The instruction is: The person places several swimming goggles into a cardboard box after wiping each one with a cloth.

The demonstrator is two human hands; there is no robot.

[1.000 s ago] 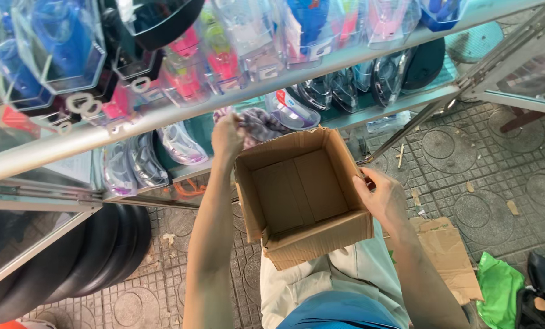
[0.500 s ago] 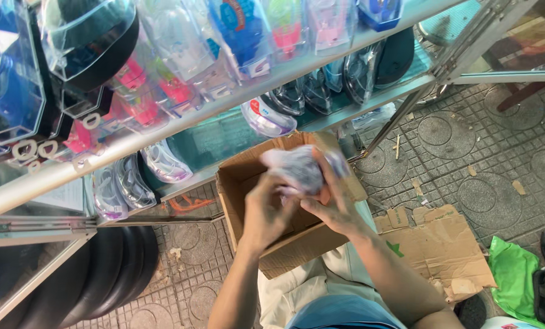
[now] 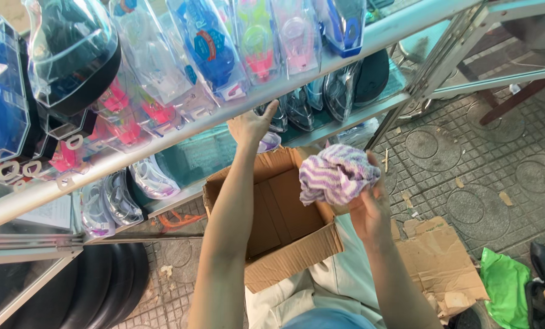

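— On the lap: an open cardboard box [image 3: 281, 225], empty inside. Right hand [image 3: 370, 210]?
— Closed around a bunched striped cloth [image 3: 336, 175], held just above the box's right edge, apparently kept out of the way.
— Left hand [image 3: 251, 125]?
— Arm stretched up, fingers loosely open, empty, touching the packaged goggles [image 3: 281, 116] on the rack [image 3: 181, 135].
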